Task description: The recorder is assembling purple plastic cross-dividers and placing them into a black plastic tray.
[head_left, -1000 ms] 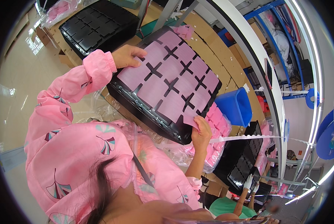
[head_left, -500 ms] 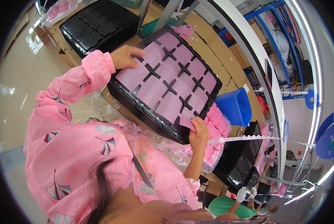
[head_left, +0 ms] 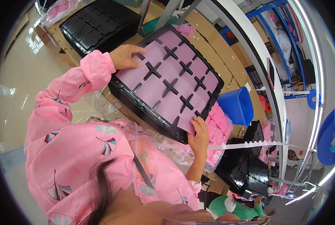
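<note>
Can't really see the pink sheet's [head_left: 169, 69] near corner, the right hand [head_left: 199, 138] covers it. Pink stack [head_left: 217, 125] is half blocked too. Top edge chops the bagged pink pieces [head_left: 58, 10], and the co-worker's gloved hand [head_left: 230, 204] is tiny, finger pose unreadable.

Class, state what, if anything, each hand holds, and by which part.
The right hand holds the pink sheet by its lower-right corner; the left hand touches its upper-left edge, grip unclear.
</note>
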Demonstrator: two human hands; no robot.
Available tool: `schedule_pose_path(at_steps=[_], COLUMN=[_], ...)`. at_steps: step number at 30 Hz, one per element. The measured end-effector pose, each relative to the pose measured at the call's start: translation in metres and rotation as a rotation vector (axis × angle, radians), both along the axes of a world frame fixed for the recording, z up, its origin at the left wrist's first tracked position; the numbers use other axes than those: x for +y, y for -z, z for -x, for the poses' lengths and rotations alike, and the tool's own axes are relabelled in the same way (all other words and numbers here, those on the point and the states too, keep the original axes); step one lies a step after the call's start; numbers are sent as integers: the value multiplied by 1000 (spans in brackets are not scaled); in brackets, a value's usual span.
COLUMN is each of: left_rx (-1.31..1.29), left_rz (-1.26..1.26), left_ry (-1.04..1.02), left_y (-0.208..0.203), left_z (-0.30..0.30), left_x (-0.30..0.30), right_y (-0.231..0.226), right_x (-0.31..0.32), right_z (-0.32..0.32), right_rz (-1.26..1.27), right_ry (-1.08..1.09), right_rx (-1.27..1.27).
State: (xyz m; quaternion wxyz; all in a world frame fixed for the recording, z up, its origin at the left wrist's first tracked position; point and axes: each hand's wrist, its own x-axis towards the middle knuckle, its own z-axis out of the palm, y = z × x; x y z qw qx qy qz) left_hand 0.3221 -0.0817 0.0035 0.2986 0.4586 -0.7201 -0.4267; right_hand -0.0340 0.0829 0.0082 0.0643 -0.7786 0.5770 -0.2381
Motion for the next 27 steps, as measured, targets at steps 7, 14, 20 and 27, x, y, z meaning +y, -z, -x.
schedule_pose_path(at_steps=[7, 14, 20, 27], left_rx=[-603, -587, -652, -683], left_rz=[562, 645, 601, 573], left_ry=[0, 234, 358, 347], left_y=[-28, 3, 11, 17], left_z=[2, 42, 63, 78], left_x=[0, -49, -84, -116], right_y=[-43, -2, 31, 30], right_x=[-13, -117, -164, -187], right_z=[4, 2, 18, 25], right_rz=[-296, -103, -127, -140], right_ry=[5, 130, 154, 223], right_rx=[-109, 113, 218, 317])
